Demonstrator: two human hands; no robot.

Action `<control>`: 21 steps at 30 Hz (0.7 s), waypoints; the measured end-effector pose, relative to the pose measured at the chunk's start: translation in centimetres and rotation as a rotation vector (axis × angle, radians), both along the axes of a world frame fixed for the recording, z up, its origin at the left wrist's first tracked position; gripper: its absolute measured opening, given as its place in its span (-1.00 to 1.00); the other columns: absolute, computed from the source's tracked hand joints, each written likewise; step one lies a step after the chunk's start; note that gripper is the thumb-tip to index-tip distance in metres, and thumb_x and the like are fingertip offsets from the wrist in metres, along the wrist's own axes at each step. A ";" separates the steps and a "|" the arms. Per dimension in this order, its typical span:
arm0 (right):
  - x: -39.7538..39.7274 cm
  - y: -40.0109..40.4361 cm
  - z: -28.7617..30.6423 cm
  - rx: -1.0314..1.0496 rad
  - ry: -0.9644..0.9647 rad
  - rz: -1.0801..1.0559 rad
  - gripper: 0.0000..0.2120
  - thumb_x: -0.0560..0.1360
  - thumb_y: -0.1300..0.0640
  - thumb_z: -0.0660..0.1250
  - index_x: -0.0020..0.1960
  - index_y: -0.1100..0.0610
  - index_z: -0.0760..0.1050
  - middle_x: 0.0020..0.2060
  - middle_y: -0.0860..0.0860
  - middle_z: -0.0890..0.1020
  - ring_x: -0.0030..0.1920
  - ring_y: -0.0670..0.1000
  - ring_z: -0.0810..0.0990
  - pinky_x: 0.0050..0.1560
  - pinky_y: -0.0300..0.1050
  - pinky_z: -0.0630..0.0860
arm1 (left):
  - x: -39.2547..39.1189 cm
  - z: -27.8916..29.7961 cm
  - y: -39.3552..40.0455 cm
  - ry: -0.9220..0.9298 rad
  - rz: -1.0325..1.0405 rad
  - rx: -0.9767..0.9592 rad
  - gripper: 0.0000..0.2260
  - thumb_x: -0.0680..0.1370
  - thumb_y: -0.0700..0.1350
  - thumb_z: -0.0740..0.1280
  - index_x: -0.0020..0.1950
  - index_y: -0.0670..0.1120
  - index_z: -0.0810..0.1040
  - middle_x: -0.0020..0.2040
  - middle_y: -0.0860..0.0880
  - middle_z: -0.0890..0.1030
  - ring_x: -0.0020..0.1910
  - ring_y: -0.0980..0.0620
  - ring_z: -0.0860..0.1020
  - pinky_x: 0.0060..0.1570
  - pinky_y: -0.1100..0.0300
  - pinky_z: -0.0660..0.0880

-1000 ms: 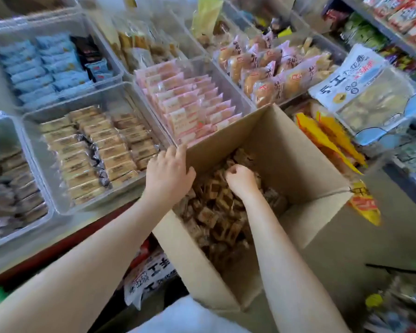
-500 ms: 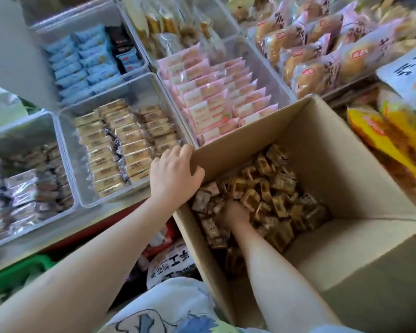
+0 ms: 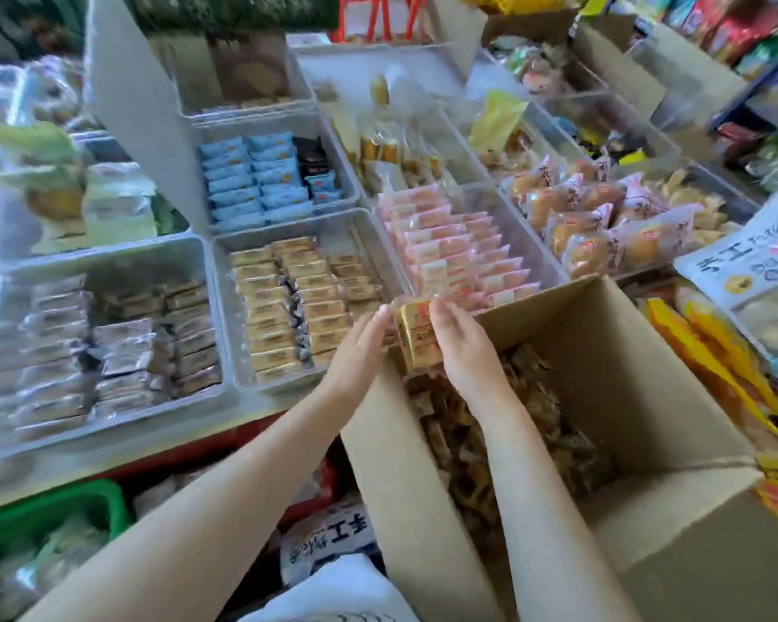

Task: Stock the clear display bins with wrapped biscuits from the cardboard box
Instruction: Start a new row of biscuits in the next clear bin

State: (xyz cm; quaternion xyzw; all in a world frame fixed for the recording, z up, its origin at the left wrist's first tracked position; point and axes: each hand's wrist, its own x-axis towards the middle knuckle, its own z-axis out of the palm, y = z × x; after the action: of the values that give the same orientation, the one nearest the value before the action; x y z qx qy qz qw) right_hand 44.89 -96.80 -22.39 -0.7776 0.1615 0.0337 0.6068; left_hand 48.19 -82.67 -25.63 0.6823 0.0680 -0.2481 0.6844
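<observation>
1. Your two hands hold a short stack of tan wrapped biscuits (image 3: 416, 336) between them, above the far left corner of the box (image 3: 625, 352). The left hand (image 3: 360, 347) presses its straight fingers flat against the stack's left side. The right hand (image 3: 461, 347) curls over the right side, thumb at the top.
2. The stack hangs just beside the near right corner of the tan-biscuit bin (image 3: 225, 316), which looks to be its target. The free strip there runs along the bin's right wall and is narrow.
3. Risk: the stack is only squeezed from two sides. If you ease the pressure or tilt it, the middle packs could slip out and drop back in the box or into the gap by the surface.
4. Risk: the pink-pack bin (image 3: 540, 244) sits just right of the target. A drift to the right would put tan packs in the wrong bin.
5. Risk: pushing in hard could knock the neat rows already standing askew.
6. Risk: the box has neither hand steadying it, so a nudge from your forearm may shift it.
7. The box holds many more loose packs (image 3: 504, 446), so the job is likely far from done.
8. Surface: clear bins side by side, with silver packs (image 3: 109, 343) left, blue packs (image 3: 257, 177) far, and buns (image 3: 593, 226) right.
9. Room: a crowded shop with shelves far right, yellow bags (image 3: 710, 352) right of the box and a green crate (image 3: 50, 509) below the surface.
</observation>
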 end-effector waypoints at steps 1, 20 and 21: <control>0.1 2.4 0.5 -0.001 -0.025 0.038 -0.66 0.62 -0.24 0.14 0.06 -0.09 0.60 -0.01 -0.07 0.70 0.03 -0.14 0.66 0.04 -0.17 0.60 | -0.3 0.8 2.6 0.042 0.027 -0.077 -0.63 0.65 0.24 0.15 0.10 0.09 0.68 0.09 0.05 0.70 0.15 0.08 0.63 0.19 0.08 0.51; 3.0 58.2 -7.0 -0.374 -0.021 0.760 -0.63 0.52 0.17 0.44 0.30 0.04 0.48 0.09 0.01 0.65 0.09 0.04 0.61 0.21 0.04 0.54 | -11.7 -10.4 63.2 -0.317 0.335 1.132 -0.82 0.58 0.04 0.40 0.02 0.00 0.75 -0.03 -0.03 0.71 0.07 -0.14 0.59 0.09 0.03 0.41; 3.3 59.9 -7.5 -0.402 -0.019 0.769 -0.63 0.52 0.18 0.45 0.29 0.05 0.47 0.11 0.02 0.65 0.10 0.04 0.60 0.20 0.03 0.53 | -11.7 -10.4 63.5 -0.351 0.354 1.070 -0.86 0.56 -0.01 0.45 0.00 -0.03 0.76 -0.05 -0.04 0.72 0.02 -0.13 0.59 0.05 0.11 0.37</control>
State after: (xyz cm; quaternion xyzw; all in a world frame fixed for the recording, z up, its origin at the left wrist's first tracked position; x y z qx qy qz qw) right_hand 48.17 -36.94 -29.92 -0.8842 -0.1422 0.2180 0.3880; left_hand 36.46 -19.14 -36.08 0.9418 0.1823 0.0551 0.2769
